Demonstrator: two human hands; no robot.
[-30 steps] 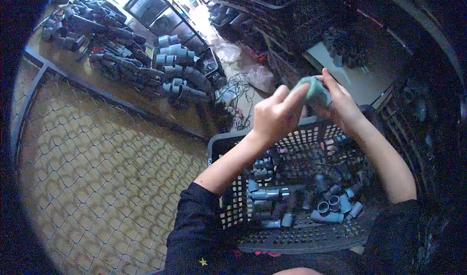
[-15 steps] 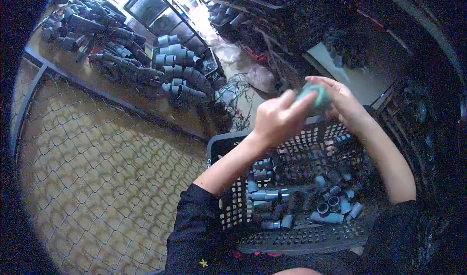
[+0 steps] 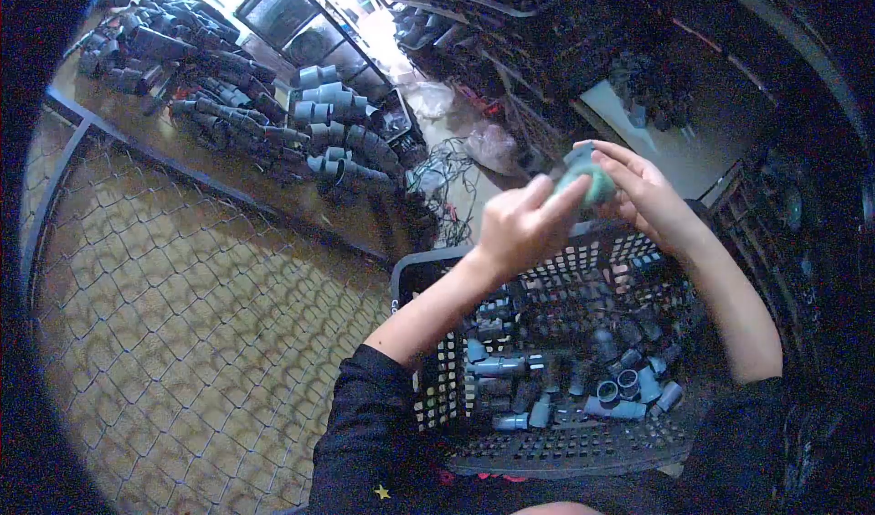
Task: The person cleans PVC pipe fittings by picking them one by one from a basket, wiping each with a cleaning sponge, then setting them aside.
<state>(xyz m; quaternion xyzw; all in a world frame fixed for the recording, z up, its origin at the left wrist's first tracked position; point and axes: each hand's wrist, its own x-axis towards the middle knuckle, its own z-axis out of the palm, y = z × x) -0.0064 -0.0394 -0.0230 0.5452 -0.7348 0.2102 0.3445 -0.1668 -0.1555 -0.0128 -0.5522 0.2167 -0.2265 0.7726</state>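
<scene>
Both hands meet above the far rim of a black plastic crate (image 3: 433, 258). My left hand (image 3: 524, 228) is closed on a soft green pad or cloth (image 3: 599, 187), smeared by motion. Fingers of my right hand (image 3: 656, 196) curl round a small grey piece (image 3: 580, 155) that looks like a pipe fitting, with the green pad pressed against it. Much of that piece is hidden by the fingers and the pad. Inside the crate below lie many loose grey pipe fittings (image 3: 615, 409), some on their sides and some showing round openings.
A chain-link mesh panel (image 3: 200, 333) with a metal frame stands at the left. Behind it are heaped grey pipe fittings (image 3: 333, 105). Tangled cords (image 3: 447, 182) and a clear plastic bag (image 3: 492, 146) lie beyond the crate. Dark racks stand at the upper right.
More of the grey piece shows above the green pad now. Both hands stay close together over the crate with small movements, and the view has shifted slightly.
</scene>
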